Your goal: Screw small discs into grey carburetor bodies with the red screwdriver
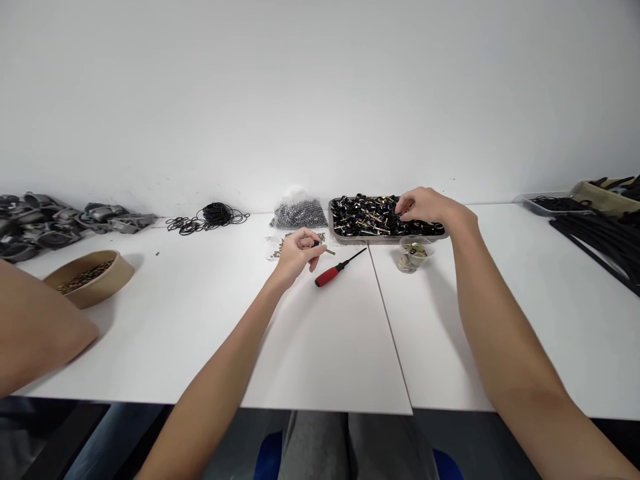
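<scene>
Fingers of left hand [296, 256] pinch a small black-and-brass part [329, 251], brass end out; red screwdriver [328, 276] lies on table [330, 347] just beside. Right hand [423, 204] at tray [385, 241] of black and brass pieces [365, 217], fingertips close together; can't tell if they grip anything. Clear cup [407, 265] stands just in front of tray, bits [415, 249] inside.

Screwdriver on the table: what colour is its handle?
The screwdriver handle is red with black, clearest in the head view.
</scene>
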`<state>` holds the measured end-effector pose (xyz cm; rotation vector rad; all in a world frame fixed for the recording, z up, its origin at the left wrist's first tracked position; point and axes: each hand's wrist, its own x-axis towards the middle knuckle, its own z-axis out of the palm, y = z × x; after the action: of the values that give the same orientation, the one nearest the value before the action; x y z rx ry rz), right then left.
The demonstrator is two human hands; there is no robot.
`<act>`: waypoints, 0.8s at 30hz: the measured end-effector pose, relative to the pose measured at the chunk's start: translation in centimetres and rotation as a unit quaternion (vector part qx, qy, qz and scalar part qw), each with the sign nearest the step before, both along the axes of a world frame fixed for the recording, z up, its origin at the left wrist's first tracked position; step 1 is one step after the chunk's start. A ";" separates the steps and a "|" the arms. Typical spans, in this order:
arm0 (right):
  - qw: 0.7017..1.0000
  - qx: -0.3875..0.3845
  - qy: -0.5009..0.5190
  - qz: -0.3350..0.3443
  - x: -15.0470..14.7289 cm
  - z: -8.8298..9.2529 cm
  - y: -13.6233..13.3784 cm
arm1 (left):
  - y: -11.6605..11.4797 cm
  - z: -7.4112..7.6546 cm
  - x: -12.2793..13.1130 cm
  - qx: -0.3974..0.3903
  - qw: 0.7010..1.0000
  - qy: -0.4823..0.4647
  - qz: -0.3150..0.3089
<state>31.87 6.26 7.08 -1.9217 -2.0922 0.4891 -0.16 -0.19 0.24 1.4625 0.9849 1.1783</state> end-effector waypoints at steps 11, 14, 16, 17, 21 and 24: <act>0.950 0.259 0.117 0.128 -7.1 -2.4 1.0 | 0.1 -0.1 0.0 0.000 1.000 -0.001 0.000; 0.950 0.249 0.076 0.172 -8.8 -4.6 1.4 | 0.2 -0.1 0.0 -0.002 1.000 -0.002 0.001; 0.958 0.213 0.042 0.187 -9.1 -5.9 1.5 | 0.2 0.0 0.0 -0.003 1.000 -0.003 0.001; 0.961 0.198 0.031 0.189 -9.1 -6.3 1.6 | 0.2 0.0 0.0 -0.003 1.000 -0.004 0.002; 0.961 0.206 0.049 0.179 -8.1 -6.5 2.2 | 0.1 0.0 0.1 0.003 1.000 0.001 0.000; 0.953 0.235 0.104 0.159 -7.5 -5.2 2.3 | 0.1 0.0 0.0 0.004 1.000 0.004 0.000</act>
<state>24.42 8.61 1.90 -1.2263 -2.1404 0.2116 -0.11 -0.08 0.22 1.4740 0.9863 1.1781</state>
